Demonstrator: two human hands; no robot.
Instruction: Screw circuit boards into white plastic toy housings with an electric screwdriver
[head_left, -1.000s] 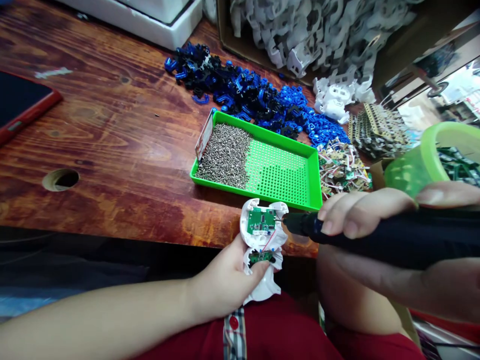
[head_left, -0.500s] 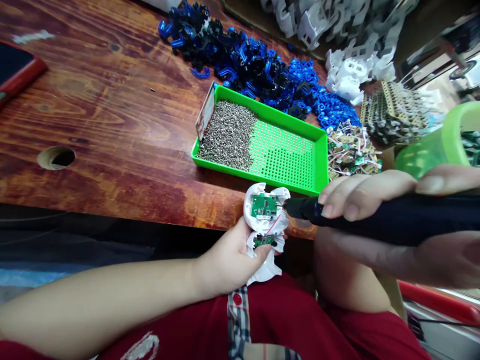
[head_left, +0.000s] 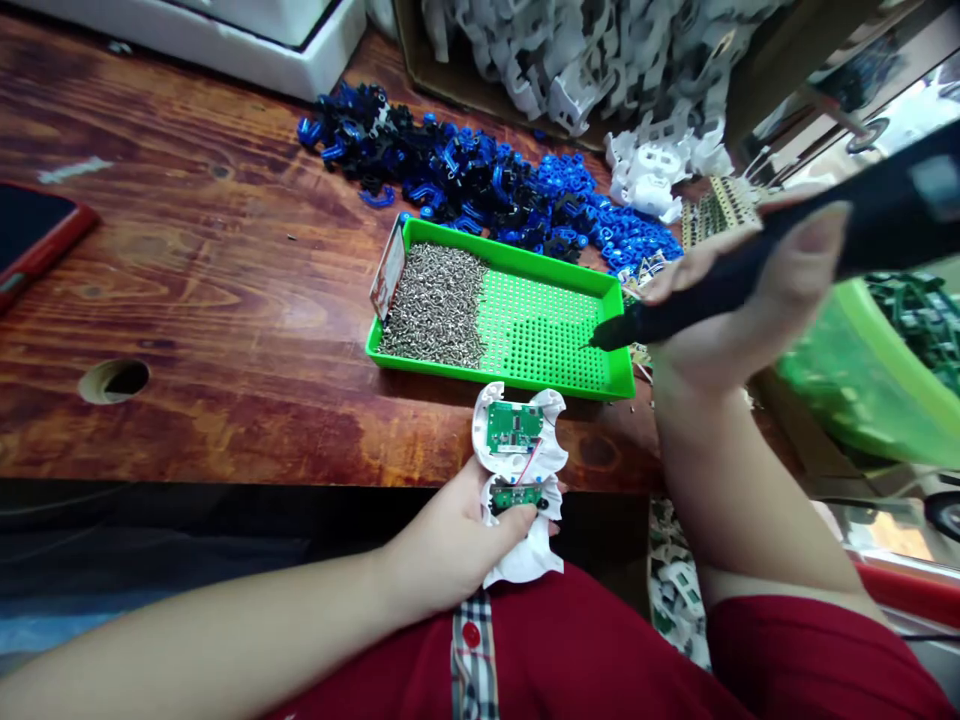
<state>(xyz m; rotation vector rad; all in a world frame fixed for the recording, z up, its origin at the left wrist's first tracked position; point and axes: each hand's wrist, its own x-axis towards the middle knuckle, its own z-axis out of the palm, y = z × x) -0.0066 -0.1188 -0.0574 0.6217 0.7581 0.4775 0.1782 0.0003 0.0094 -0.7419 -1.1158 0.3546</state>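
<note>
My left hand (head_left: 450,545) grips a white plastic housing (head_left: 519,480) over the table's near edge, above my lap. Two small green circuit boards joined by a red wire sit inside the housing. My right hand (head_left: 739,300) is wrapped round a black electric screwdriver (head_left: 757,265). The screwdriver's tip points down-left over the right end of a green perforated tray (head_left: 551,325). A heap of small silver screws (head_left: 435,305) fills the tray's left half.
Behind the tray lie blue and black plastic parts (head_left: 480,185) and white housings (head_left: 652,180) spilling from a cardboard box. A green basket (head_left: 862,375) stands at right. A red-cased phone (head_left: 34,245) lies at far left, near a round hole (head_left: 114,380) in the wooden table.
My right hand has lifted the screwdriver off the housing and swung its tip up and right, over the green tray. My left hand still holds the housing in about the same place.
</note>
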